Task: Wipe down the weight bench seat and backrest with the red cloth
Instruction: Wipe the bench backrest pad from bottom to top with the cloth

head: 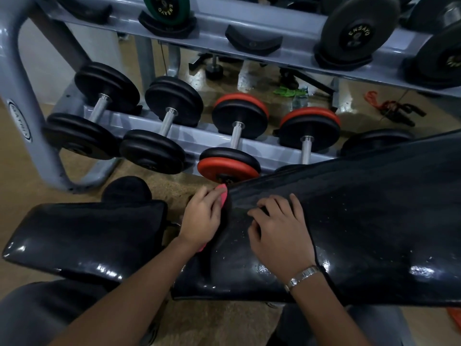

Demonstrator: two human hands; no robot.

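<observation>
The left hand (202, 218) lies on the red cloth (222, 196) and presses it on the low end of the black backrest (361, 208). Its fingers (212, 198) are close together and a bit bent over the cloth. A bit of red peeks out past the fingertips, and a small bit shows under the wrist. The right hand (277, 236) rests on top of the backrest, just beside the left hand. Its fingers (264, 204) are spread and bent, with the tips on the shiny black pad, and they hold nothing. A silver watch (301, 277) is on the right wrist. The backrest tilts up to the right and has little specks on it. The black seat (87, 236) is to the left, with a small gap between it and the backrest. Behind them a grey rack (22, 96) stands on the brown floor (174, 181). It holds black dumbbells (167, 123) and black and red dumbbells (235, 138).
</observation>
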